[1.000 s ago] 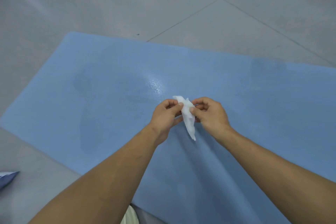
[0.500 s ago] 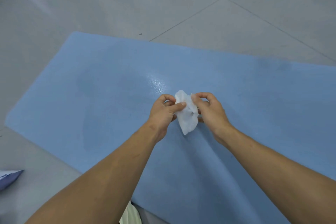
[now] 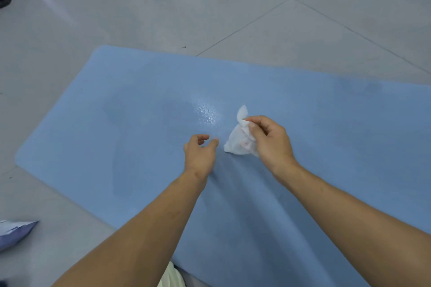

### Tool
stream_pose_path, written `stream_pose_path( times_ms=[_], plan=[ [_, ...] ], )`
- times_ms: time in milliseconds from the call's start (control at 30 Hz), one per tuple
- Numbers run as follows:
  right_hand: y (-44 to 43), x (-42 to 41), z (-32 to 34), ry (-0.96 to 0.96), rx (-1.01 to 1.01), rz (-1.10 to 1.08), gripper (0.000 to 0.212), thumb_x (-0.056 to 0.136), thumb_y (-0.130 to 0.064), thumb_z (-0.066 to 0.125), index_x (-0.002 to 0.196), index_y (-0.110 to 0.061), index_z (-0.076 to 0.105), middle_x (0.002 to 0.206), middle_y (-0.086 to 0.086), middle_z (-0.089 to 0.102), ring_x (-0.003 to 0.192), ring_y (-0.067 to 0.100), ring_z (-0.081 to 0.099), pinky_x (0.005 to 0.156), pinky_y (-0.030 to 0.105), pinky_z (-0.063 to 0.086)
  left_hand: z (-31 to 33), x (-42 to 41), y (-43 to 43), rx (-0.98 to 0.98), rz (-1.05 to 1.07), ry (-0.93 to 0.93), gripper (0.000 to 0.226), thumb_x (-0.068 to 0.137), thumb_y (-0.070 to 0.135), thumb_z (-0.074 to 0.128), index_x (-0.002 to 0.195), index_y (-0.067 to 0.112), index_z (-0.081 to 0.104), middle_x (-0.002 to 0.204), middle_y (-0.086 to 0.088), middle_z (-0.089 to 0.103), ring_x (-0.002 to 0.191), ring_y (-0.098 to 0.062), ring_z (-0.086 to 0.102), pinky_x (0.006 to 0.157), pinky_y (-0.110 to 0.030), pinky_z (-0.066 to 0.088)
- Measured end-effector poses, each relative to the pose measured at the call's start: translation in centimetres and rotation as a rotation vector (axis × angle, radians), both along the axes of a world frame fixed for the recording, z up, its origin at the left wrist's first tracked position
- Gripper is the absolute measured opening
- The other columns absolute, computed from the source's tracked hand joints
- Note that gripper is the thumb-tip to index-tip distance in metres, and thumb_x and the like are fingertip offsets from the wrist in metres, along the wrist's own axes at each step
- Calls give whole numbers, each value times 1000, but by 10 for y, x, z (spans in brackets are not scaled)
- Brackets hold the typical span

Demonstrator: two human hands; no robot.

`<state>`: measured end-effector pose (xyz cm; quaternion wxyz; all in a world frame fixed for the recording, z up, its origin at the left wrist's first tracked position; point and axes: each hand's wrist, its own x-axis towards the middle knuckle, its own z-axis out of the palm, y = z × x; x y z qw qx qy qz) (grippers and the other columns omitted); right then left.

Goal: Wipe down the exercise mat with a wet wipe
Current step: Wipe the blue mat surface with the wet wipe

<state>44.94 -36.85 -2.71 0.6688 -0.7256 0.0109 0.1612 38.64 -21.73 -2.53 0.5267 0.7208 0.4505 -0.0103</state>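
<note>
— What is held over the blue mat (image 3: 130,109)?
— A crumpled white wipe (image 3: 238,143) is pinched in the right hand (image 3: 271,141), the mat being spread on a grey floor (image 3: 151,7).
— And the left hand (image 3: 200,154)?
— Loosely curled, nothing gripped, it is held just beside the wipe, apart from it.

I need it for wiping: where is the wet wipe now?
In the head view, the wet wipe hangs pinched in the right hand over the middle of the blue exercise mat, right of the empty left hand.
</note>
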Motion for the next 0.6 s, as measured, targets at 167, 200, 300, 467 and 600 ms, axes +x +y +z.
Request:
stream_pose_path(
  times_ms=[167,200,300,467,600],
  plan=[
    [25,-18,13,2,-36,343,33,101,-12,54,109,-34,78,101,-18,74,94,-1,68,86,22,55,9,-2,-9,-818,-8,-155,55,106,56,36,115,16,73,123,-9,73,105,-24,71,87,-39,57],
    [30,-23,14,38,-27,403,40,101,-10,50,114,-36,77,107,-20,74,101,-2,67,90,23,55,8,-3,-8,-884,26,-200,60,106,58,33,106,16,76,118,-8,74,105,-24,72,86,-37,57],
    [38,-29,15,96,-6,463,49,98,-5,45,125,-35,72,126,-20,69,120,-2,60,105,25,47,7,-2,3,-900,161,-241,47,108,42,38,98,14,75,111,-8,72,105,-23,70,85,-32,55],
    [35,-26,2,55,-19,386,30,103,-20,57,130,-25,68,129,-14,68,121,2,61,111,30,45,1,5,45,-533,364,-229,21,108,15,47,118,7,64,112,-10,71,92,-24,70,75,-34,59],
    [14,-16,-20,-95,-373,409,37,105,-30,55,140,-20,60,143,-4,61,134,14,54,112,26,38,0,8,103,178,284,-214,28,110,22,38,109,10,63,99,-3,65,102,-32,63,83,-38,51]
  ],
)
